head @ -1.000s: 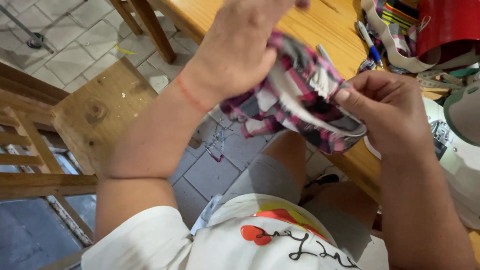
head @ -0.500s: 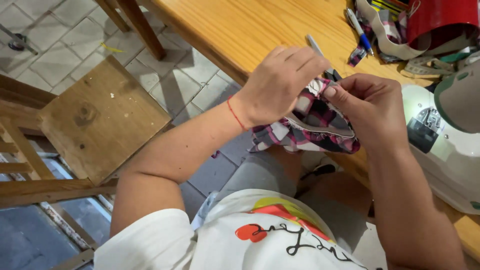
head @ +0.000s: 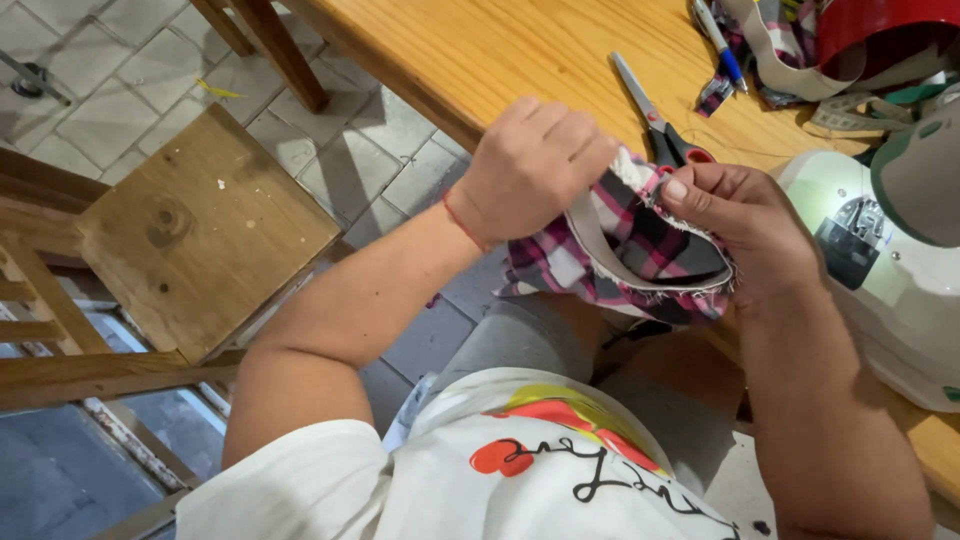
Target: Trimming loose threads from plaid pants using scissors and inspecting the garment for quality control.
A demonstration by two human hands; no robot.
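So the left hand (head: pixel 530 170) was pinching the plaid cloth (head: pixel 640 255) at its 10 o'clock edge, right hand (head: pixel 745 225) gripping the cream strap at 2 o'clock, over the lap, scissors (head: pixel 655 120) on the table (head: pixel 480 50). Looked like lining up the trim; next probably needs steady holding.

So the plaid fabric piece (head: pixel 640 250) is a small checked scrap in pink, black and white, with a beige band (head: pixel 600 245) running along its curved edge and frayed threads showing on the rim. It's bunched and folded, held up in the air just off the near edge of the wooden table (head: pixel 520 60), right below the scissors (head: pixel 655 115) and just beside the white sewing machine (head: pixel 880 260). Its lower end droops toward the lap.
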